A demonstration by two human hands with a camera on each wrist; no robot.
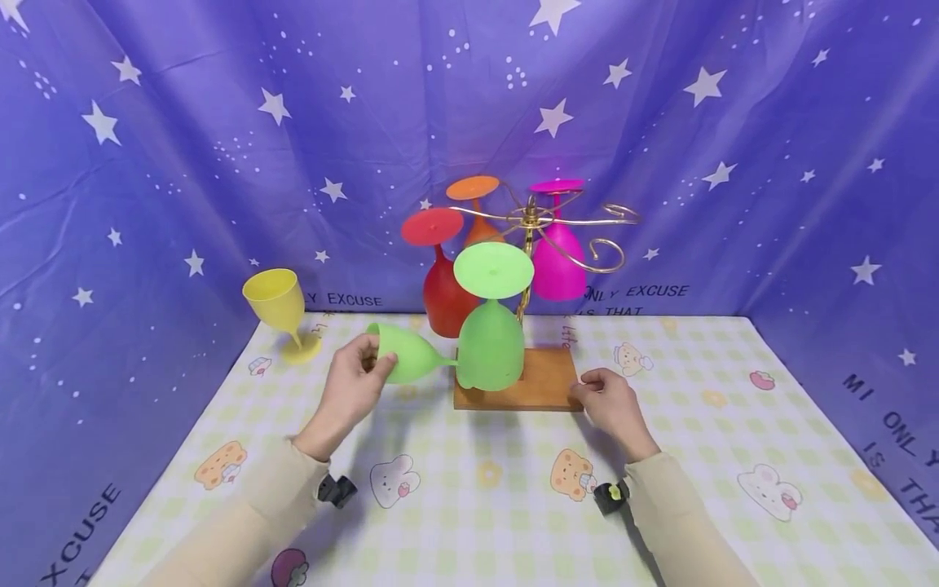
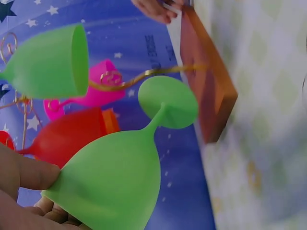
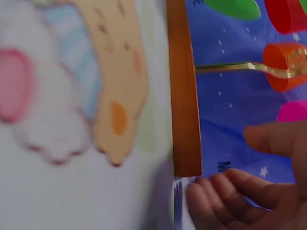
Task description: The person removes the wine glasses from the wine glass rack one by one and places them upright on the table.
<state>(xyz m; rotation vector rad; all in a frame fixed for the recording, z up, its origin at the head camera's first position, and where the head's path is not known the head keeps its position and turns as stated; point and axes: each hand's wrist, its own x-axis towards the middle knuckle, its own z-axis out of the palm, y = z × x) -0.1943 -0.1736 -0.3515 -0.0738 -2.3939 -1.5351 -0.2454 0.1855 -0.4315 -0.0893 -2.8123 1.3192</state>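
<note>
My left hand (image 1: pixel 352 395) pinches a light green plastic goblet (image 1: pixel 409 359) at its rim, thumb on one side and fingers on the other. The goblet lies tilted sideways, stem to the right; its foot (image 2: pixel 168 102) shows in the left wrist view. In the head view that foot is hidden behind another green goblet (image 1: pixel 493 350), hanging upside down on a gold wire rack (image 1: pixel 530 218). My right hand (image 1: pixel 610 408) is at the right end of the rack's wooden base (image 1: pixel 550 377), thumb apart from loosely bent fingers (image 3: pixel 211 201); contact is unclear.
Red (image 1: pixel 446 297), orange (image 1: pixel 480 232) and magenta (image 1: pixel 561 265) goblets hang upside down on the rack. Bare wire loops (image 1: pixel 607 254) stick out at its right. A yellow goblet (image 1: pixel 275 300) stands upright at the table's back left. A starry blue curtain (image 1: pixel 411 139) encloses the back and sides.
</note>
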